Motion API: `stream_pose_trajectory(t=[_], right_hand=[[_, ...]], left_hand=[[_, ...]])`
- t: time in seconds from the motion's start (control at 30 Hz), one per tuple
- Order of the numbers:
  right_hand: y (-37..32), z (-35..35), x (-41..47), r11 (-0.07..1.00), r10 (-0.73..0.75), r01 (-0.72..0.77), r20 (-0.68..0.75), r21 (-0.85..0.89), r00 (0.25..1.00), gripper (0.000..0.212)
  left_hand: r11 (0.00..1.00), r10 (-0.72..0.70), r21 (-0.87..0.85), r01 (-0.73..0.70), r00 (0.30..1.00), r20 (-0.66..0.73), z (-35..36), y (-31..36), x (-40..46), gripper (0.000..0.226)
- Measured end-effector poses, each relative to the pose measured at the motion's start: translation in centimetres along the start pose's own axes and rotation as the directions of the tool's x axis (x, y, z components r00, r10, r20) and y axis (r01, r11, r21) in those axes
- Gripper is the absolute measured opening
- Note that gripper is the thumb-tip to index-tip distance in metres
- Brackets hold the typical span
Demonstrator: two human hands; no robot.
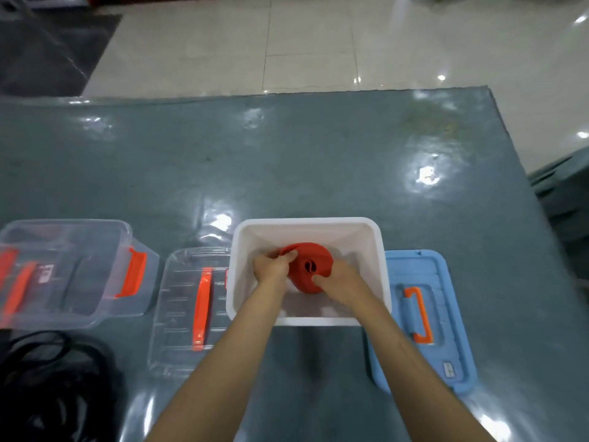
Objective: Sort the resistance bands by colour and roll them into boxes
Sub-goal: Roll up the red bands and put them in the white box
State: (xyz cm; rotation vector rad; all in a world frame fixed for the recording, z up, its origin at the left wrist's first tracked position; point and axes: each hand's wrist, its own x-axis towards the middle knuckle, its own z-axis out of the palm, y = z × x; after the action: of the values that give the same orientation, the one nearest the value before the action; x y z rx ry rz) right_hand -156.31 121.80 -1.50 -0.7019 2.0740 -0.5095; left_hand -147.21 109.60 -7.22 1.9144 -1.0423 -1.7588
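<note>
The rolled red band (309, 269) is gripped by both hands (left hand (271, 266), right hand (339, 283)) inside the white box (379, 250); the coil should be kept pinched until seated flat.

A grey-green glossy table (318, 161) stands on pale floor tiles (312, 43).

Glossy pale floor tiles (318, 36) reflect lights beyond the grey-green table (287, 154).
</note>
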Motion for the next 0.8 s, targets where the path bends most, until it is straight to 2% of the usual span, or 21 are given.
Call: stream_pose_trajectory(t=[0.2, 0.33, 0.4, 0.5, 0.6, 0.73, 0.8], right_hand=[[-0.2, 0.7, 0.4, 1.0, 0.027, -0.026, 0.029, -0.012, 0.999, 0.023], [-0.2, 0.1, 0.0, 0.997, 0.03, -0.029, 0.022, -0.067, 0.999, 0.028], [-0.5, -0.3, -1.3, 0.997, -0.017, 0.015, -0.027, -0.081, 1.0, 0.035], [-0.9, -0.8, -4.3, 0.977, -0.17, 0.145, -0.159, -0.156, 0.973, 0.047], [-0.6, -1.2, -8.8, 0.939, -0.314, 0.262, -0.248, -0.223, 0.916, 0.038], [0.4, -0.7, -15.6, 0.885, -0.457, 0.378, -0.359, -0.27, 0.814, 0.027], [1.2, 0.0, -18.3, 0.868, -0.491, 0.395, -0.393, -0.302, 0.778, 0.027]], left_hand=[[0.995, 0.014, 0.095, -0.013, 1.0, -0.013, -0.1, 0.4, 0.1, 0.034], [0.954, 0.145, 0.269, -0.134, 0.989, -0.022, -0.5, 0.9, -1.0, 0.023], [0.895, 0.228, 0.388, -0.221, 0.973, 0.029, -0.9, 1.3, -2.0, 0.021], [0.803, 0.291, 0.503, -0.319, 0.947, 0.136, -1.9, 2.0, -4.0, 0.028], [0.653, 0.393, 0.605, -0.456, 0.887, 0.244, -3.9, 2.5, -7.3, 0.035], [0.379, 0.545, 0.635, -0.673, 0.717, 0.435, -8.7, 1.6, -13.4, 0.026], [0.209, 0.598, 0.674, -0.709, 0.638, 0.485, -11.5, 0.2, -16.3, 0.025]])
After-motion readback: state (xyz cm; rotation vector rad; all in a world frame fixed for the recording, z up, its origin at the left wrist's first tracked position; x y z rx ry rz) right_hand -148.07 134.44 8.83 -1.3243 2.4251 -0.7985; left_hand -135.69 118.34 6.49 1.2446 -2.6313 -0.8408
